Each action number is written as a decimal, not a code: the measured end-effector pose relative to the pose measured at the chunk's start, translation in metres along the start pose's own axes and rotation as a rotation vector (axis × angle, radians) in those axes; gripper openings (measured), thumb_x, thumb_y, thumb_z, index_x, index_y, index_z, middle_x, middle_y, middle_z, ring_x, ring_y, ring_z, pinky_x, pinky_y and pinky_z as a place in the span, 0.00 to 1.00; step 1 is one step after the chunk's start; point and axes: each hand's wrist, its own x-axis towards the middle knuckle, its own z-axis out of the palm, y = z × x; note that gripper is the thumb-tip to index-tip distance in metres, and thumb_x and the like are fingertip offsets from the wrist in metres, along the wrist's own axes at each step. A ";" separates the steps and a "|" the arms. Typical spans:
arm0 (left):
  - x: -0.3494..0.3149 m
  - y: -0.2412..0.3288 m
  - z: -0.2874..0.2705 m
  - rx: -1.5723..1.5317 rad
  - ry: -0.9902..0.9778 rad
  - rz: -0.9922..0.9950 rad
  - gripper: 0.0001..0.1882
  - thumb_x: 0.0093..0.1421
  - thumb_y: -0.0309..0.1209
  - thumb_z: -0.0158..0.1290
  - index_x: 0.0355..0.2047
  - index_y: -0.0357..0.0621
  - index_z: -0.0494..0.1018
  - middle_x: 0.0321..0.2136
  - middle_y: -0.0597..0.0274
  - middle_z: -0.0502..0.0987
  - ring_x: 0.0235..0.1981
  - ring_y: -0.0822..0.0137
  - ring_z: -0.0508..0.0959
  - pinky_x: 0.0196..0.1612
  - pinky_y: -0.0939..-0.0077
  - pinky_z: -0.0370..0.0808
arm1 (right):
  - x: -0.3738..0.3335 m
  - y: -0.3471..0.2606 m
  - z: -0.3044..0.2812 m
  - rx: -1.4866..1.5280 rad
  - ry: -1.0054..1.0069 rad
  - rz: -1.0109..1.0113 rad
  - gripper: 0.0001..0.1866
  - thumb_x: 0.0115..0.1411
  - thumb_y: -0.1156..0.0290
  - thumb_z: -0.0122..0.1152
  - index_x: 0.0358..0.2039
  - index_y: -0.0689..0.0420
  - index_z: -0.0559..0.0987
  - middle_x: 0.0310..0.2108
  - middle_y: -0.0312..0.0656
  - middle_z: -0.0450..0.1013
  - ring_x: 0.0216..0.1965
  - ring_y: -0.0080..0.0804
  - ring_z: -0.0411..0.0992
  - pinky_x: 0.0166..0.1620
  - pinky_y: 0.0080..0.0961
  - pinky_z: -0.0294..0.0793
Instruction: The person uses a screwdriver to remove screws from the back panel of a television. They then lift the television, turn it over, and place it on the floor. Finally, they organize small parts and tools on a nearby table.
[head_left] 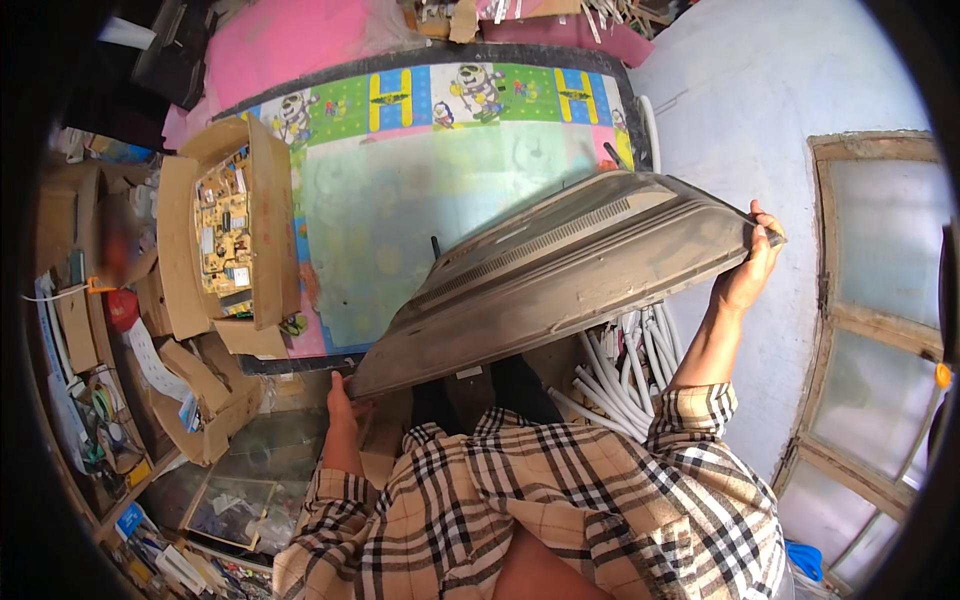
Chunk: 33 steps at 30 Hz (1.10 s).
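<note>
Between my two hands a large dusty flat-panel television (570, 280) is held tilted, its dark rear casing with a long row of vents facing up toward me. My left hand (343, 402) grips its lower left corner, low by the table's near edge. Raised higher, my right hand (750, 268) has its fingers wrapped round the right corner. Part of the television overlaps the table (350, 240), which has a colourful cartoon-print cover under a pale translucent sheet. The screen side is hidden from me.
A cardboard box (268, 225) holding circuit boards (222, 228) stands at the table's left. White tubes (610, 385) lie bundled below the television. Cluttered shelves (75, 370) line the left; a wall (740, 100) and wood-framed window (880, 330) close off the right. Pink sheeting (290, 50) lies beyond the table.
</note>
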 end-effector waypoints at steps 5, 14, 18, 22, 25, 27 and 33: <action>0.021 0.009 0.002 -0.063 0.091 0.054 0.33 0.64 0.61 0.41 0.47 0.44 0.74 0.42 0.58 0.75 0.42 0.56 0.77 0.42 0.55 0.76 | -0.013 -0.011 0.010 -0.081 -0.006 -0.098 0.12 0.65 0.66 0.48 0.45 0.59 0.70 0.49 0.48 0.68 0.52 0.34 0.64 0.58 0.32 0.58; 0.072 0.008 -0.028 -0.385 0.058 0.088 0.30 0.66 0.56 0.39 0.47 0.41 0.75 0.49 0.56 0.74 0.51 0.54 0.71 0.54 0.54 0.67 | -0.032 -0.030 0.031 -0.059 -0.122 -0.197 0.23 0.66 0.54 0.45 0.47 0.64 0.71 0.45 0.44 0.68 0.49 0.32 0.64 0.56 0.31 0.59; 0.077 0.010 -0.026 -0.607 0.005 0.095 0.27 0.69 0.49 0.37 0.47 0.39 0.75 0.48 0.53 0.76 0.52 0.53 0.72 0.55 0.54 0.67 | -0.028 -0.029 0.031 -0.111 -0.108 -0.198 0.21 0.65 0.58 0.47 0.46 0.64 0.72 0.46 0.44 0.69 0.50 0.32 0.64 0.58 0.31 0.57; 0.074 0.007 -0.014 -0.742 -0.039 0.081 0.25 0.70 0.45 0.35 0.47 0.38 0.75 0.47 0.52 0.77 0.52 0.53 0.72 0.57 0.53 0.66 | -0.013 -0.022 0.030 -0.148 -0.082 -0.131 0.20 0.66 0.58 0.48 0.46 0.62 0.74 0.48 0.42 0.69 0.54 0.31 0.63 0.62 0.31 0.52; 0.068 0.012 0.001 -0.706 -0.046 0.112 0.25 0.71 0.44 0.35 0.45 0.37 0.75 0.45 0.53 0.76 0.52 0.52 0.72 0.57 0.52 0.66 | 0.000 -0.011 0.034 -0.199 -0.077 -0.101 0.15 0.66 0.63 0.50 0.47 0.58 0.75 0.43 0.36 0.70 0.46 0.24 0.65 0.55 0.24 0.60; 0.063 0.020 0.012 -0.619 -0.056 0.134 0.25 0.71 0.45 0.36 0.45 0.36 0.74 0.45 0.52 0.75 0.52 0.51 0.71 0.57 0.51 0.66 | 0.012 0.002 0.037 -0.201 -0.065 -0.071 0.16 0.67 0.60 0.51 0.46 0.57 0.75 0.42 0.35 0.70 0.45 0.24 0.65 0.53 0.24 0.63; 0.042 0.041 0.044 -0.270 -0.124 0.094 0.34 0.67 0.55 0.41 0.54 0.32 0.63 0.45 0.42 0.72 0.49 0.45 0.74 0.50 0.47 0.73 | 0.067 0.051 0.048 -0.282 -0.084 0.017 0.22 0.61 0.51 0.56 0.43 0.59 0.74 0.40 0.43 0.71 0.44 0.32 0.68 0.51 0.29 0.66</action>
